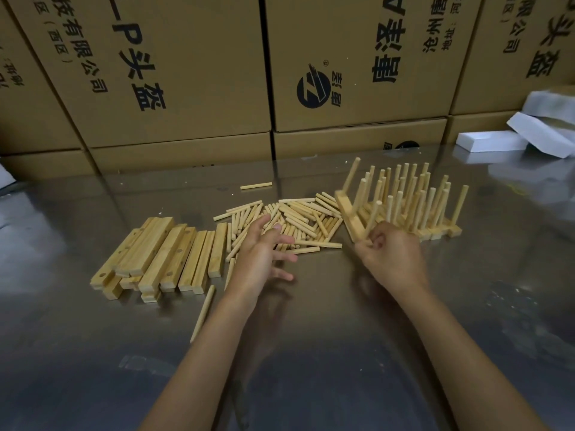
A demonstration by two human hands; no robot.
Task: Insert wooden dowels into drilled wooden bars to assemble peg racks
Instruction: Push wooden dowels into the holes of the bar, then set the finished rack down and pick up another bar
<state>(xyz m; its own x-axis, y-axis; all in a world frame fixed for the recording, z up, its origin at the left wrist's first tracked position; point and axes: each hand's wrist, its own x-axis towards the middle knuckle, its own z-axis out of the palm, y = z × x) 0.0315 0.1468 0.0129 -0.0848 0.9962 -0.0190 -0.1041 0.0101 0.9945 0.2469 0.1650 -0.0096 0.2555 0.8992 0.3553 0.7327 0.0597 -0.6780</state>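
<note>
A stack of drilled wooden bars (161,253) lies at the left of the metal table (311,353). A loose pile of wooden dowels (298,216) spreads across the middle. My left hand (264,256) hovers over the near edge of that pile, fingers spread and holding nothing. My right hand (392,253) grips the near end of a peg rack (351,213), a bar with dowels standing in it, tilted and blurred. Just right of it stand several finished peg racks (417,200) in a tight group.
Printed cardboard boxes (193,73) wall off the back of the table. White foam blocks (529,132) lie at the back right. A single dowel (255,186) lies behind the pile and a longer dowel (203,312) lies near my left forearm.
</note>
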